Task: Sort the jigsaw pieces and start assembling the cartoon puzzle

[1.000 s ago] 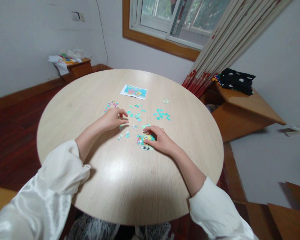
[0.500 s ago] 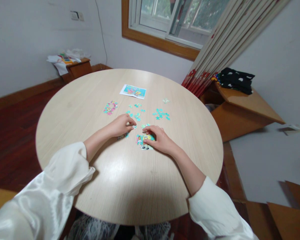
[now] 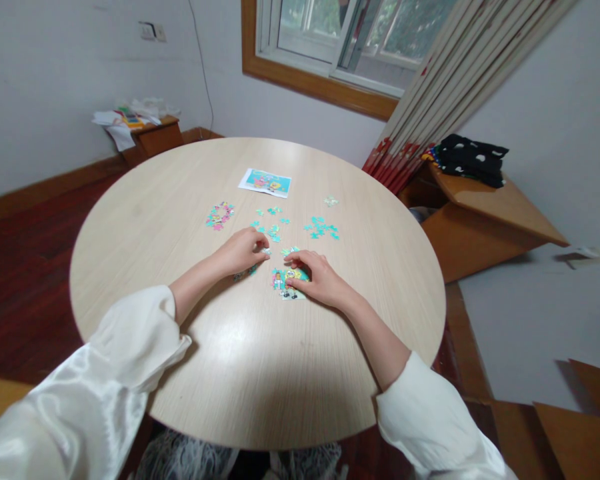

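A partly joined jigsaw puzzle with a yellow cartoon figure lies near the middle of the round table. My right hand rests over its right side, thumb and fingers apart, covering part of it. To the left, my left hand is closed in a pinch on a small pale puzzle piece, mostly hidden by the fingers. More puzzle pieces lie beneath that hand, and a few others sit just above the joined part.
Beyond my hands are loose teal pieces, a pink and yellow cluster, mixed pieces and pale pieces. A printed reference picture lies farther back on the round table. Dark cloth sits on a wooden stand at right.
My left hand has shifted very slightly, and the pinched piece now shows less beyond its fingertips. The right hand stays on the joined puzzle.
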`<state>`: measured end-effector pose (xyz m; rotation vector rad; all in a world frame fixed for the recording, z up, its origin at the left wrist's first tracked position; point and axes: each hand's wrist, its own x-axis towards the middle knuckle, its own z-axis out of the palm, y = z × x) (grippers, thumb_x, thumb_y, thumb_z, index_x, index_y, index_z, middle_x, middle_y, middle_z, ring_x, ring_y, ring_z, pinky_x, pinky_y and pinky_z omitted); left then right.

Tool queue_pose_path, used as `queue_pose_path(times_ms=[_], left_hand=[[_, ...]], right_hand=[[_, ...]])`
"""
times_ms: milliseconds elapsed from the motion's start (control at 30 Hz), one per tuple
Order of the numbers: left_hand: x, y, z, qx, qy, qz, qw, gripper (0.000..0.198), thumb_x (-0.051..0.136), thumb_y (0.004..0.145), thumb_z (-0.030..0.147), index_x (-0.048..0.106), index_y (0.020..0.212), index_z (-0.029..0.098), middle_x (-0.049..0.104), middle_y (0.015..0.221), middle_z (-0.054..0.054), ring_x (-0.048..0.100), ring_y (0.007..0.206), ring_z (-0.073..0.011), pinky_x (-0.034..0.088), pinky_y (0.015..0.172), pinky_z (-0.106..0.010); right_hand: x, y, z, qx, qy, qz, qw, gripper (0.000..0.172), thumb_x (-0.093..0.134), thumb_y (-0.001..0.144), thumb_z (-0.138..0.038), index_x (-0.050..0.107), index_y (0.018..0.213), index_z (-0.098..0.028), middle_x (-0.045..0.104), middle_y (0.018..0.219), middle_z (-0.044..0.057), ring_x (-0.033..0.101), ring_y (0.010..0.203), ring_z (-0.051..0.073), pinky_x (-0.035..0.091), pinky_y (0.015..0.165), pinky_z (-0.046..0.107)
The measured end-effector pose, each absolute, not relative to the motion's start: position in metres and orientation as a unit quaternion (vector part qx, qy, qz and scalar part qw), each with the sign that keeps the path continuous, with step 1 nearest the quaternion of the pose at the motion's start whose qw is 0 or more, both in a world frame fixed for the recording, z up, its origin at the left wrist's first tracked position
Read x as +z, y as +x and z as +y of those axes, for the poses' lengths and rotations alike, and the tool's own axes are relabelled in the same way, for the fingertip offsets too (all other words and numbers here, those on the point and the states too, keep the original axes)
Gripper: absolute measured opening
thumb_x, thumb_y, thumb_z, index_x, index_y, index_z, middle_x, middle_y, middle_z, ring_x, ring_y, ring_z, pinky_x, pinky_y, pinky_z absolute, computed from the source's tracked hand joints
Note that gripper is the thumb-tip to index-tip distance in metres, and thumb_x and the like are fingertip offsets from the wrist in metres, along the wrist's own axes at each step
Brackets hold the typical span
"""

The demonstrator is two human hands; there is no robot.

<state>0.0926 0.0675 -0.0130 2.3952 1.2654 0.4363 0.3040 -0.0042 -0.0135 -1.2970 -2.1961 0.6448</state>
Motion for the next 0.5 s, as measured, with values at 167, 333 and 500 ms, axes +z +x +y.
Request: queue_pose_path(times_ms=[167, 333, 500], left_hand=[[-0.0144, 0.0919, 0.0685, 0.15, 0.867, 0.427, 0.209, 0.013, 0.056, 0.08, 0.018, 0.067, 0.087, 0.014, 0.061, 0.084, -0.007, 0.057, 0.085, -0.0205, 0.043, 0.08, -0.031], [-0.0151, 0.0923, 0.0669, 0.155, 0.878, 0.394, 0.222, 0.02, 0.052, 0.08, 0.011, 0.066, 0.092, 0.016, 0.062, 0.088, -0.007, 0.056, 0.092, -0.0204, 0.042, 0.085, -0.032], [-0.0123, 0.0938, 0.0642, 0.164, 0.878, 0.39, 0.223, 0.019, 0.05, 0.082, 0.015, 0.067, 0.091, 0.016, 0.062, 0.087, -0.006, 0.056, 0.089, -0.0197, 0.042, 0.083, -0.032]], right_hand=[[-0.0138, 0.3041, -0.0043, 0.24, -0.478, -0.807, 0.251, 0.033, 0.07, 0.076, -0.018, 0.058, 0.106, -0.023, 0.063, 0.096, 0.003, 0.058, 0.094, 0.019, 0.039, 0.089, 0.037], [-0.0134, 0.3045, -0.0045, 0.241, -0.478, -0.806, 0.251, 0.033, 0.07, 0.076, -0.017, 0.058, 0.106, -0.023, 0.064, 0.097, 0.004, 0.059, 0.094, 0.019, 0.038, 0.089, 0.037], [-0.0139, 0.3045, -0.0043, 0.239, -0.476, -0.808, 0.252, 0.033, 0.07, 0.076, -0.017, 0.058, 0.106, -0.022, 0.064, 0.097, 0.004, 0.059, 0.094, 0.019, 0.038, 0.089, 0.037]])
